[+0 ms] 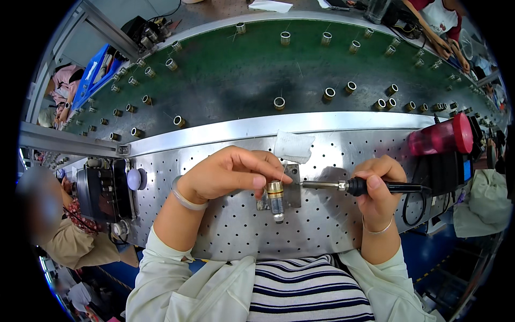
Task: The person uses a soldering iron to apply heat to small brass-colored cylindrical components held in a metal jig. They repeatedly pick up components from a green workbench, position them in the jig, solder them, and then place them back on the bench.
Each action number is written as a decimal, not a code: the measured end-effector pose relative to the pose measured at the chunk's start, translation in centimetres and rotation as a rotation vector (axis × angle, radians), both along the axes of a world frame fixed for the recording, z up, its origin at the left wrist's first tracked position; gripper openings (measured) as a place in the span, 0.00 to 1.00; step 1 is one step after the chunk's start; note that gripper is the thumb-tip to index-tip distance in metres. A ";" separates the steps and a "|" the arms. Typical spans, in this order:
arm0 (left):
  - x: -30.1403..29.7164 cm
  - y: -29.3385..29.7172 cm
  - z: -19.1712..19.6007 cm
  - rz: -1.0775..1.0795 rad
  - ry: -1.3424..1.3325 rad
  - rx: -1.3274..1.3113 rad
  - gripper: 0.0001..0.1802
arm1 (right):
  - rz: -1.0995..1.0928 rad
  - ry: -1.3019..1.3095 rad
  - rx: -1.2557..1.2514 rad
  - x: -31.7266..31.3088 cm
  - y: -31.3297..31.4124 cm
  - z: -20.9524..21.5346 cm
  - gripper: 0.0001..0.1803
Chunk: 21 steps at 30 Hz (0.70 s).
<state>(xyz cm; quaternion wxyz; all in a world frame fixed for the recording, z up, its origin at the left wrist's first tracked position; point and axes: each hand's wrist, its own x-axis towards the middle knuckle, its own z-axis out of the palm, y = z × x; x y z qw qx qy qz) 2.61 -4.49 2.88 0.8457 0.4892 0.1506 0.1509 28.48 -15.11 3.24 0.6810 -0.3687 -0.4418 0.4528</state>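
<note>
Head view: the camera is looking down on a perforated grey metal workbench (225, 225) with both of the person's forearms coming in from the lower edge.
Left hand: the left hand (228, 173) is reaching across the bench, its fingers (263, 180) curling narrow and pinching a thin strand of solder wire (282, 170) just above the small part.
Right hand: the right hand (378, 185) is gripping the black-handled soldering iron (370, 187), fingers closed tight around the handle, thumb lying on top.
Iron tip: the iron's metal shaft is pointing left, and its tip is sitting right beside the top of the part; whether it is touching cannot be told.
Workpiece: the small brass-and-silver cylindrical connector (276, 199) is standing in a grey metal holder block (292, 190) near the middle of the bench, between the two hands.
Pad: a white folded cloth pad (294, 146) is lying at the bench's far edge, just behind the holder.
Belt: a long green conveyor belt (241, 80) is running beyond the bench, carrying many short brass rings (279, 102) spaced apart.
Right side: a pink translucent bottle with a red cap (441, 137) is lying on its side near the iron's black cord.
Left side: a black device with a round pale knob (104, 188) is sitting at the bench's left end.
Wrists: a clear bangle is circling the left wrist and a thin bracelet the right.
</note>
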 end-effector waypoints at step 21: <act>0.7 -1.3 -0.1 0.233 -0.039 -0.006 0.07 | 0.109 -0.060 0.034 -1.1 0.1 -0.4 0.07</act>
